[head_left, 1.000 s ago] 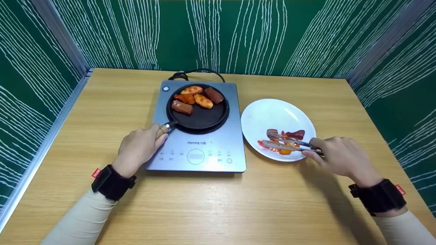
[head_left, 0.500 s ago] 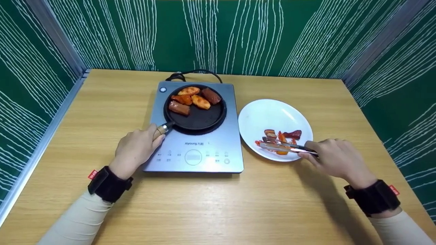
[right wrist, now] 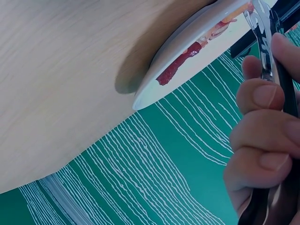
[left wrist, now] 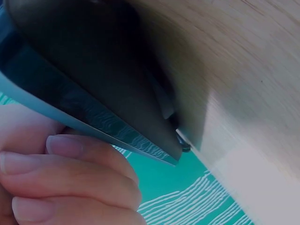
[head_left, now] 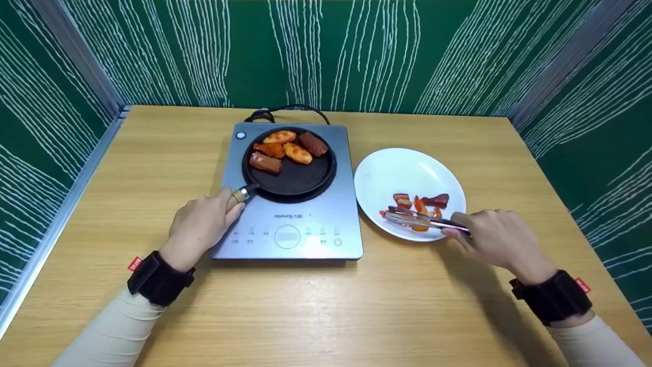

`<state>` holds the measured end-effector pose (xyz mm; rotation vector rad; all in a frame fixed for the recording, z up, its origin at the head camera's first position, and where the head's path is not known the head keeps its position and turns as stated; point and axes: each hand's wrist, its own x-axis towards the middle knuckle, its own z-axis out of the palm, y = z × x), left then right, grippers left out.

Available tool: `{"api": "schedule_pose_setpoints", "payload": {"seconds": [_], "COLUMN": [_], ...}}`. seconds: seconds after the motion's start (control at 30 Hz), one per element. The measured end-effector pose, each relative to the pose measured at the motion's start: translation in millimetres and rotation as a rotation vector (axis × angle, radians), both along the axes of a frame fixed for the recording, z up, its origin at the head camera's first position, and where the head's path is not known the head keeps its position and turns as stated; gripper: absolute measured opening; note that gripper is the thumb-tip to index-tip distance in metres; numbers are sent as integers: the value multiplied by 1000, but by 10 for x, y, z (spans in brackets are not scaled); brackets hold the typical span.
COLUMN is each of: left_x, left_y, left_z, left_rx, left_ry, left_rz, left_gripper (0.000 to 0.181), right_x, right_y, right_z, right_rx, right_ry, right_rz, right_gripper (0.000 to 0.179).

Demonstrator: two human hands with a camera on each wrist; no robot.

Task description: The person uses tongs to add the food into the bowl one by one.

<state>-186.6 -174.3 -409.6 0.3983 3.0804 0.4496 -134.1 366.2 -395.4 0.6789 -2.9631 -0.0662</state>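
Note:
In the head view my left hand (head_left: 201, 219) grips the wooden handle (head_left: 235, 198) of a black frying pan (head_left: 300, 181). Brown sausage-like chunks (head_left: 265, 162), orange-yellow oval pieces (head_left: 298, 153) and a reddish piece (head_left: 270, 149) lie in the pan. On the right, my right hand (head_left: 496, 237) holds metal tongs (head_left: 425, 219) with dark handles. Their tips reach low over a white plate (head_left: 397, 171), among red shrimp-like pieces. Also on the plate lie a dark red drumstick-shaped piece (head_left: 436, 201) and a layered meat piece (head_left: 402, 200). The tongs partly hide the food beneath.
The pan stands on a silver induction cooker (head_left: 326, 244) with a touch panel. Behind it curls a black cable (head_left: 300, 106). The plate sits close to the cooker's right edge on the wooden table (head_left: 285, 316). Green panels (head_left: 351, 56) with white lines enclose the table's back and sides.
The two arms of the tongs have come closer together over the plate, and their tips have shifted slightly left. The left hand keeps its grip on the pan handle. The head view has shifted slightly.

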Motion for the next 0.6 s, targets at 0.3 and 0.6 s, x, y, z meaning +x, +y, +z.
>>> {"api": "schedule_pose_setpoints", "payload": {"seconds": [0.3,0.6], "left_x": [-8,-1], "left_y": [-1,-9], "left_z": [-13,-14], "left_rx": [14,12], "left_ry": [-3,-1], "left_rz": [6,14], "left_gripper": [33,33], "right_x": [4,-6], "right_y": [17,21], "right_z": [-12,11], "right_rx": [-12,-49], "right_ry": [14,26], "right_rz": [22,-4], "right_gripper": [24,27]}}
